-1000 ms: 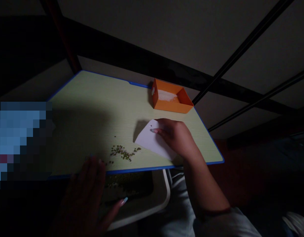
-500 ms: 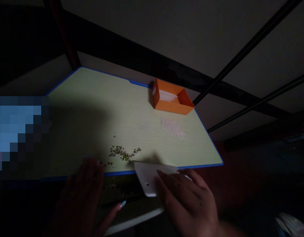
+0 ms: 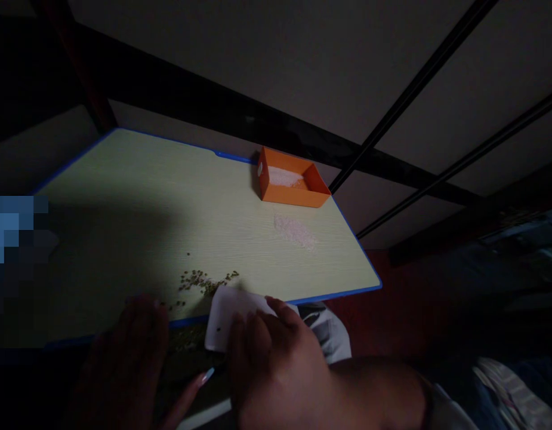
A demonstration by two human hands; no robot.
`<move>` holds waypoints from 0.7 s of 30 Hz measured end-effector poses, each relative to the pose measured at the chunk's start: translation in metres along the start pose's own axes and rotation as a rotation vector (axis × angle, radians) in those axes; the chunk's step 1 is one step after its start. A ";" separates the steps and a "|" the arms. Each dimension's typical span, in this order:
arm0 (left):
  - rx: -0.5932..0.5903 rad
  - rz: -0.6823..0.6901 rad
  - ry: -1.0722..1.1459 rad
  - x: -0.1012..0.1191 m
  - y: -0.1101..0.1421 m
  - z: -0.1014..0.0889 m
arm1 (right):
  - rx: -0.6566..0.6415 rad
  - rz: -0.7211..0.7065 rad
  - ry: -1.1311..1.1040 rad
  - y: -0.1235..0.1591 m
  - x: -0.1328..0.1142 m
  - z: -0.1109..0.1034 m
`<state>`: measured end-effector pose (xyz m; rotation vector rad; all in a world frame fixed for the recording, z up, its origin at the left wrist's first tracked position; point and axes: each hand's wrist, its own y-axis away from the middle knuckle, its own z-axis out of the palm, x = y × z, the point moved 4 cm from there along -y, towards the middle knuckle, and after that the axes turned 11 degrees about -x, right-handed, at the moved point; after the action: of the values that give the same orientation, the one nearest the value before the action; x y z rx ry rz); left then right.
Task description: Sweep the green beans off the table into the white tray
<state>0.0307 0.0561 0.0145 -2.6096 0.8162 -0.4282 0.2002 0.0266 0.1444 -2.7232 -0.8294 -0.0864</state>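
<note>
My right hand (image 3: 280,364) grips a white scraper (image 3: 228,313) with a small hole in one corner. The scraper's far edge meets a scatter of small green beans (image 3: 197,280), mixed with a few pale grains, near the table's front edge. My left hand (image 3: 128,352) lies dim at that edge, left of the beans, its fingers stretched out and its thumb apart. Below the edge, between both hands, is a dark container with a pale rim (image 3: 206,414); small beans show inside it. Its far side is hidden.
An orange box (image 3: 289,195) holding white grains stands at the back right of the pale, blue-edged table (image 3: 159,173). A patch of white grains (image 3: 295,232) lies in front of it. Striped cloth (image 3: 512,388) shows at the lower right. A pixelated patch covers the left.
My right hand and the scraper have moved left, up against the beans, and the scraper has turned. The whole view has shifted, so the table sits further left.
</note>
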 end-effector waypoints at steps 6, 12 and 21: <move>0.003 0.006 0.034 -0.001 0.000 0.003 | -0.084 0.051 0.050 -0.008 -0.003 0.001; -0.025 -0.030 0.061 -0.003 0.003 0.005 | -0.032 0.107 0.063 -0.007 0.006 -0.006; 0.008 -0.023 0.102 -0.003 0.004 0.005 | -0.043 0.174 0.133 -0.001 0.031 -0.006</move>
<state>0.0277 0.0562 0.0080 -2.6103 0.8152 -0.5740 0.2251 0.0422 0.1549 -2.7809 -0.5579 -0.2472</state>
